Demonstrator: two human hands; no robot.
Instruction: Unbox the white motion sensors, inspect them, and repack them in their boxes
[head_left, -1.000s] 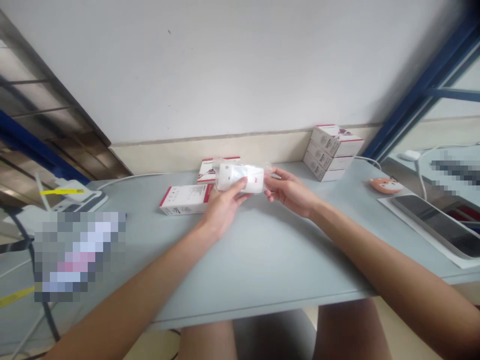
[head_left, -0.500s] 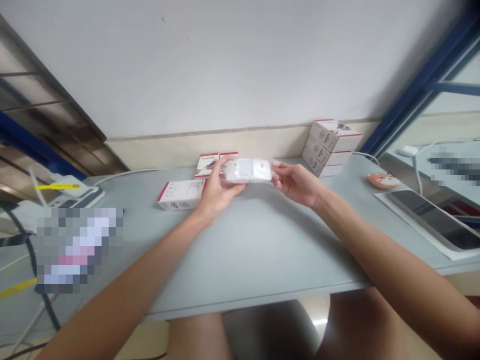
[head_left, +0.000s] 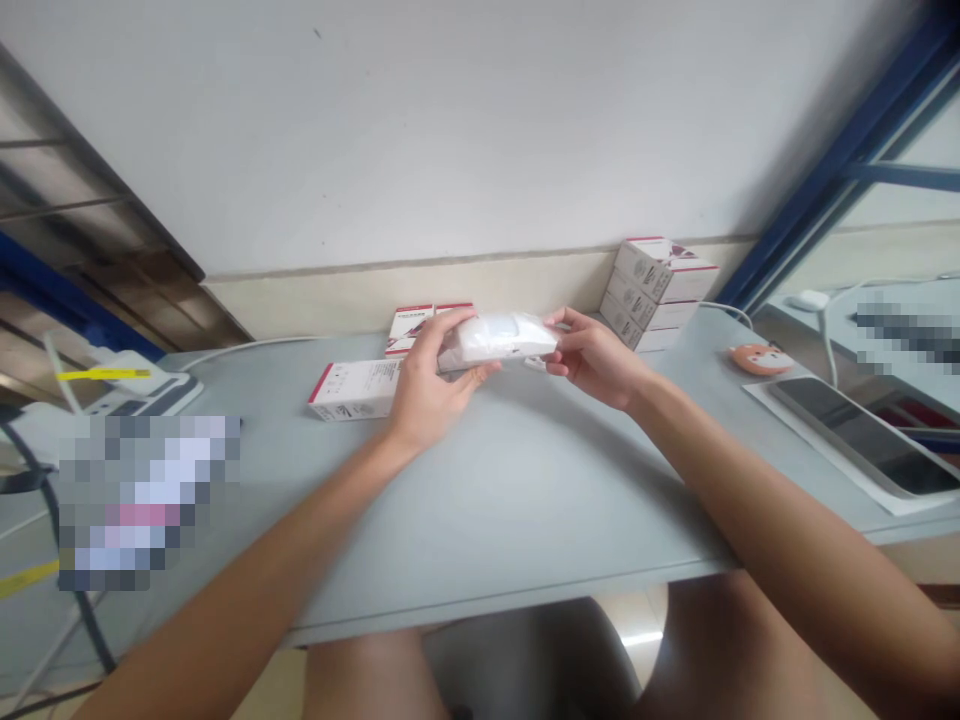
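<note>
head | left hand [head_left: 431, 385], right hand [head_left: 596, 358]: 1 bagged device [head_left: 499, 340] | 3 stacked boxes [head_left: 652, 300]

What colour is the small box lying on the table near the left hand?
The small box is white with a red edge, seen in the head view.

The grey bench [head_left: 517, 510] carries a red-edged white box [head_left: 352, 390] lying flat just left of the left fingers [head_left: 450, 325], a second box [head_left: 405, 325] behind them, and a stack of white boxes [head_left: 652, 295] beyond the right fingers [head_left: 566, 325], with a tablet [head_left: 862, 437] on a white sheet [head_left: 817, 465] well to their right.
</note>
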